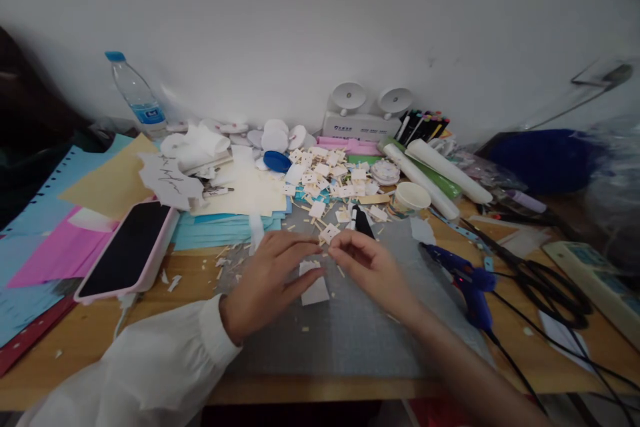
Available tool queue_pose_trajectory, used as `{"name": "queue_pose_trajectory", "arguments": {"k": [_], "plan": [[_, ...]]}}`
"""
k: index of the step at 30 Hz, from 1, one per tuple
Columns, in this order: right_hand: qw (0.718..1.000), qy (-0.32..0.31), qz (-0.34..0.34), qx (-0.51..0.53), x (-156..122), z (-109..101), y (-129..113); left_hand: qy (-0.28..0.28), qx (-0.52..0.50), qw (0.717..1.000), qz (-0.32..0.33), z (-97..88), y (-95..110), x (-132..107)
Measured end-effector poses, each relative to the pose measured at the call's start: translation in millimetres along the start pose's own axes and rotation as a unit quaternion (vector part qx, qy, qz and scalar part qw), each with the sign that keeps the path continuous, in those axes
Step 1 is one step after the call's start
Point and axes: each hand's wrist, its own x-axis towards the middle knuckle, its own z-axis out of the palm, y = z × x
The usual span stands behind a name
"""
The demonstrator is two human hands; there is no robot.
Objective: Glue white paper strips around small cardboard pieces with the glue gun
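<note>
My left hand is held over the grey cutting mat, fingers stretched and the thumb apart, with nothing seen in its grasp. Opposite it, my right hand has thumb and forefinger pinched together; what they hold, if anything, is too small to tell. Just beyond those fingertips shows a small cream paper figure with a drawn face and thin strips. A white paper square lies on the mat below my hands, partly covered by my left thumb. Behind is a pile of similar paper figures.
A blue glue gun and black scissors lie at the right, with cables around them. A paper cup stands behind the mat. At the left are a phone, coloured paper and a water bottle.
</note>
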Motion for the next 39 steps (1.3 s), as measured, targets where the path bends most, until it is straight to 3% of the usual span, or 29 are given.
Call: {"name": "queue_pose_trajectory", "arguments": {"k": [4,9,12,16,19,23,28,39], "plan": [[0.998,0.016,-0.041,-0.043,-12.2,-6.5,-2.3,-0.013,0.001,1.000,0.021,4.1,6.4,8.5],[0.963,0.068,-0.120,-0.231,-13.2,-31.3,5.4,0.016,0.026,0.998,-0.048,-3.5,-12.8,8.0],[0.912,0.007,-0.190,-0.364,-2.1,-35.8,12.0,-0.018,0.042,0.993,-0.112,-6.9,-29.9,-3.1],[0.799,-0.093,-0.236,-0.545,24.1,-19.1,26.1,-0.102,0.055,0.982,-0.149,-4.0,-41.5,-22.5],[0.759,-0.124,-0.253,-0.587,44.4,-1.7,38.4,-0.153,0.063,0.975,-0.145,-1.1,-42.1,-30.8],[0.737,-0.159,-0.267,-0.600,60.7,9.8,48.8,-0.177,0.067,0.972,-0.136,-1.6,-41.9,-31.1],[0.724,-0.187,-0.274,-0.605,62.7,9.4,53.3,-0.184,0.071,0.969,-0.145,-2.6,-44.4,-29.1],[0.747,-0.219,-0.272,-0.566,71.8,10.4,58.3,-0.201,0.105,0.964,-0.136,-2.2,-45.3,-27.7]]}}
